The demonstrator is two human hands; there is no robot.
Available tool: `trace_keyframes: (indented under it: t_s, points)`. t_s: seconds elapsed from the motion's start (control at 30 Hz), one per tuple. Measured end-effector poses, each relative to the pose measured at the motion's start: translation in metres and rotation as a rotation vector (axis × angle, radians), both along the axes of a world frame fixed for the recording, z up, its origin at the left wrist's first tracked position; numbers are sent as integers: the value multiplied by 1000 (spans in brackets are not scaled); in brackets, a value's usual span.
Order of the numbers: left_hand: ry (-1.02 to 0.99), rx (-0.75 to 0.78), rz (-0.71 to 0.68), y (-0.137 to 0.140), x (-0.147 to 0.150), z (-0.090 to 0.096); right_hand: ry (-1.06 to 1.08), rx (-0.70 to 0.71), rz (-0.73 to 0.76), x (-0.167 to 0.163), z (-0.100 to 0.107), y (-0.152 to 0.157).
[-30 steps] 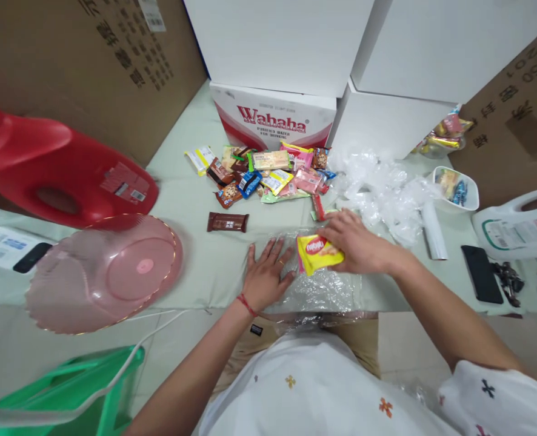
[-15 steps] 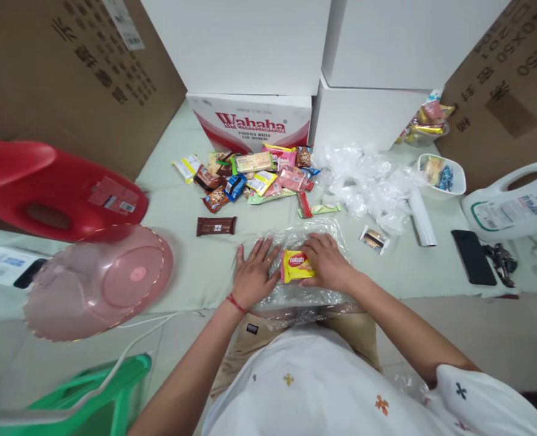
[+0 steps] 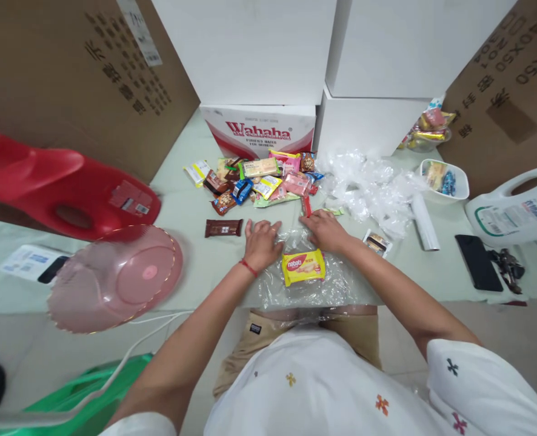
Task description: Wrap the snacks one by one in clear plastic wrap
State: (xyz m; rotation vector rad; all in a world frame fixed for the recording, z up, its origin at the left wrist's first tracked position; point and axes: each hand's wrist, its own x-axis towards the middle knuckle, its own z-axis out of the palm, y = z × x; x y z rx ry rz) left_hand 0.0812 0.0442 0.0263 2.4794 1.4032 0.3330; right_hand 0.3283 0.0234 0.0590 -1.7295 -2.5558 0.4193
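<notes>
A yellow Nabati wafer packet [image 3: 303, 267] lies face up on a sheet of clear plastic wrap [image 3: 336, 284] at the table's near edge. At the sheet's far left corner is my left hand [image 3: 262, 245], palm down, fingers apart and slightly bent. My right hand [image 3: 326, 232] rests by the far right corner, its fingers reaching forward, close to a small red packet [image 3: 306, 206]. Neither hand touches the wafer packet. Just left of my left hand is a brown wrapped bar [image 3: 223, 227].
Several wrapped snacks [image 3: 259, 181] are piled before the Wahaba box [image 3: 263, 133]. Crumpled clear plastic [image 3: 363, 184] and a white roll [image 3: 425, 224] lie right, near a white tub [image 3: 459, 181] and phone [image 3: 477, 262]. Left are a pink bowl [image 3: 114, 284] and red jug [image 3: 86, 194].
My right hand has let go of the wafer packet and moved forward to the wrap's far edge. My left hand has also moved forward, and the packet now lies uncovered.
</notes>
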Motion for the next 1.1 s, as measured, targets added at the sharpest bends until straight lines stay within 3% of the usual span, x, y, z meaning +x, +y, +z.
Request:
trace_keyframes:
  t_s: [0.17, 0.33, 0.5, 0.63, 0.83, 1.0, 1.1]
  points:
    - [-53, -47, -202, 16, -11, 12, 46, -99, 63, 7, 16, 9]
    - [-84, 105, -374, -14, -27, 25, 82, -17, 198, 18, 33, -35]
    - [-97, 135, -510, -50, -37, 9, 9, 62, 386, 24, 13, -90]
    - [-139, 39, -626, -69, -46, -3, 79, 63, 406, 33, -11, -115]
    - [3, 28, -573, -84, -40, -5, 262, 162, 281, 35, -17, -156]
    - [17, 55, -546, -82, -33, -10, 208, 214, 308, 24, -33, -201]
    - [12, 41, -537, -81, -34, -9, 230, 236, 269, 21, -39, -205]
